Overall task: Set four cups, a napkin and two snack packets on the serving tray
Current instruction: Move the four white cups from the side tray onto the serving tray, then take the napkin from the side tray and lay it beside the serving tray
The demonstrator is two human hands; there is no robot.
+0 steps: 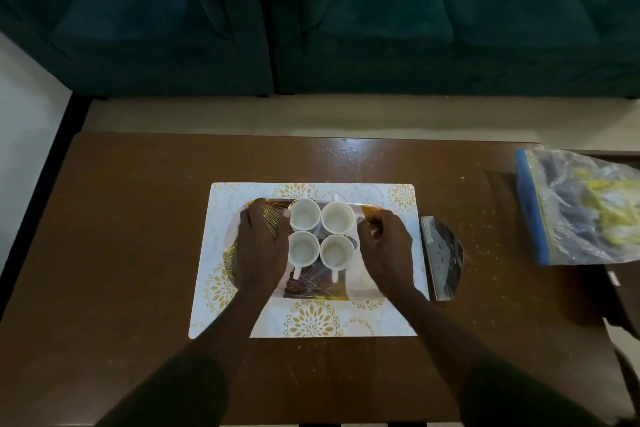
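The serving tray point(311, 291), with a gold fan pattern, lies on a white floral placemat point(311, 322). Four white cups stand on it in a square: upper-left point(304, 214), upper-right point(337, 217), lower-left point(303, 247), lower-right point(336, 251). My left hand point(259, 243) rests flat on the tray's left part, thumb tip beside the upper-left cup. My right hand point(384, 246) hovers over the tray's right part with curled fingers near the upper-right cup; I cannot make out anything in it. A dark snack packet point(443, 256) lies on the table just right of the placemat.
The brown wooden table point(138, 253) has crumbs near its right end. A clear zip bag point(581, 208) with yellow and dark contents sits at the far right edge. A dark green sofa point(346, 28) stands beyond the table.
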